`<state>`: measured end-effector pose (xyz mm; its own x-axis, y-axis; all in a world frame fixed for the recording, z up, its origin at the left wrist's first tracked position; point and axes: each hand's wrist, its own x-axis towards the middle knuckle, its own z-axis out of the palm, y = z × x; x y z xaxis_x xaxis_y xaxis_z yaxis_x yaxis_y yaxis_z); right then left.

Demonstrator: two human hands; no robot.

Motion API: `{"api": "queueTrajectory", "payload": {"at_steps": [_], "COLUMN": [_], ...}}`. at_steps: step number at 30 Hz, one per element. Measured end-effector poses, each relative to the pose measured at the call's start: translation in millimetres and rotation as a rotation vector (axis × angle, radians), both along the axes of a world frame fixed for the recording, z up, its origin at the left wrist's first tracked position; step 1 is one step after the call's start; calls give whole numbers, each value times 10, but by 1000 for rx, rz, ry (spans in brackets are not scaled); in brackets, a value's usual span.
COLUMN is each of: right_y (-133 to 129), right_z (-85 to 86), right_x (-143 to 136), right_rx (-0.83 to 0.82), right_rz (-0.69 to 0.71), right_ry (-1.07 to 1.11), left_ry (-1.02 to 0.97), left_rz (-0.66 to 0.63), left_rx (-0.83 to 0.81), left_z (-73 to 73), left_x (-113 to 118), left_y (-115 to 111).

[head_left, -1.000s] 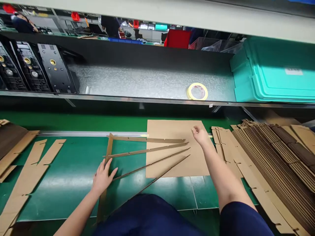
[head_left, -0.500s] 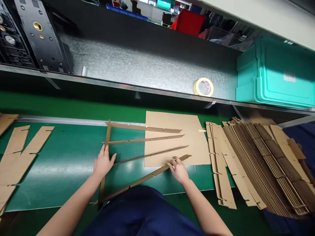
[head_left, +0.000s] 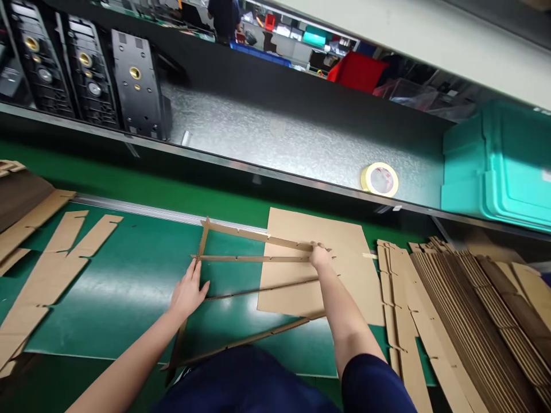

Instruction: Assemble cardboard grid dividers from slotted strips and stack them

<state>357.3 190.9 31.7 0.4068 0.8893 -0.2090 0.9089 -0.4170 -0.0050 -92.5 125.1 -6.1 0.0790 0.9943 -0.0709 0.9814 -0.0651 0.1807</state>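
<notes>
Four slotted cardboard strips run left to right, joined at their left ends to a crosswise cardboard strip (head_left: pixel 202 238). My left hand (head_left: pixel 187 292) straddles that crosswise strip near the second joint, fingers stretched along it and thumb apart. At the far right end of the farthest long strip (head_left: pixel 241 232), my right hand (head_left: pixel 319 256) has its fingers closed on the cardboard. The second long strip (head_left: pixel 253 259) passes right by that hand. Nearer my body lie the third strip (head_left: pixel 258 291) and the nearest strip (head_left: pixel 258 337), their right ends partly behind my right forearm.
A flat cardboard sheet (head_left: pixel 293 298) lies beneath the strips' right ends. Slotted cardboard pieces are stacked at right (head_left: pixel 465 315) and spread at left (head_left: pixel 51 275). The shelf (head_left: pixel 267 132) above holds a tape roll (head_left: pixel 379 179), a teal bin (head_left: pixel 499 166) and black parts (head_left: pixel 138 86).
My right hand has moved from the nearest strip to the far right end of the farthest one. My left hand stays at the crosswise strip. The view has shifted left.
</notes>
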Motion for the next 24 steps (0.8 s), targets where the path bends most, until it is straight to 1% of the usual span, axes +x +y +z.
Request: {"api": "queueTrajectory", "payload": {"at_steps": [2,4,6,8,10,13,16,18,20,22,23,24], "right_y": [266,486,650,736,721,498,118,-147,-388,-605,-708,-807], "right_z": [33,70,98,107,96,48,-15,-54,-84,-109,-123,-138], "right_x": [36,18,-43,-122,-186,-207,-135,-56,26,83,95,91], "right_rx": [-32,-5,41,73,93,88,45,75,220,437,525,571], "right_rz": [12,25,47,64,81,129,183,193,164,116,115,140], "right_ry": [28,31,30,36,42,64,102,117,106,60,36,20], "left_ry": [-21,-9,19,38,43,31,18,14,14,26,37,49], "left_rz": [12,53,97,127,148,158,144,135,118,100,92,88], "left_rx": [39,73,77,52,23,12,16,16,10,5,6,10], "left_z": [-17,-25,-21,-8,1,-7,-32,-43,-44,-38,-34,-31], "left_x": [-7,-5,11,35,57,63,33,4,-22,-39,-43,-44], "left_y": [-30,-50,-49,-30,-5,16,14,10,6,5,5,5]}}
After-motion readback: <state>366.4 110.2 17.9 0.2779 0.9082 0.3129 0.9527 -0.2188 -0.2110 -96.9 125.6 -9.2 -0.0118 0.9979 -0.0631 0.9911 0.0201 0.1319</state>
